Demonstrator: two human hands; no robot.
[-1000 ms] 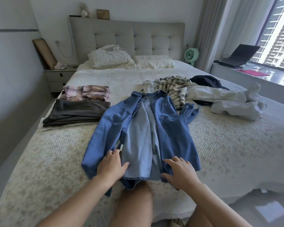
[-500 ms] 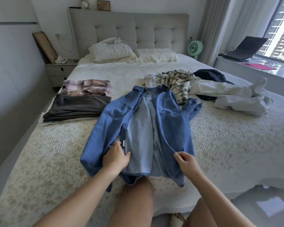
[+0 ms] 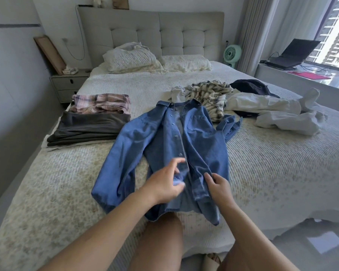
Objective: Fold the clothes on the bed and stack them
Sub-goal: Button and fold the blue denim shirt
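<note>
- The blue denim shirt (image 3: 184, 145) is lying front-up on the bed (image 3: 272, 173), collar towards the headboard, hem hanging over the near edge by the person's knee; half a second ago its two front panels were lying apart with the paler inside showing, and now they are meeting along the button line.
- The left hand (image 3: 164, 184) is hovering over the lower placket, blurred with motion; its fingers (image 3: 177, 162) are spreading loosely and appear to be gripping nothing, whereas earlier they were pinching the left panel's edge further out.
- The right hand (image 3: 218, 184) is pinching the right panel's edge near the hem, fingers (image 3: 207, 177) curling round the cloth; it has shifted inward, towards the middle of the shirt.
- The shirt's left sleeve is trailing down towards the near left; the right sleeve is lying bunched beside the chest pocket, much as before.
- A folded stack (image 3: 90, 122), a pink plaid piece on dark grey ones, is sitting well to the left of the shirt, unchanged.
- A striped garment (image 3: 207, 94), a dark garment (image 3: 250, 87) and white trousers (image 3: 278, 112) are lying unfolded beyond and to the right, in the same places.
</note>
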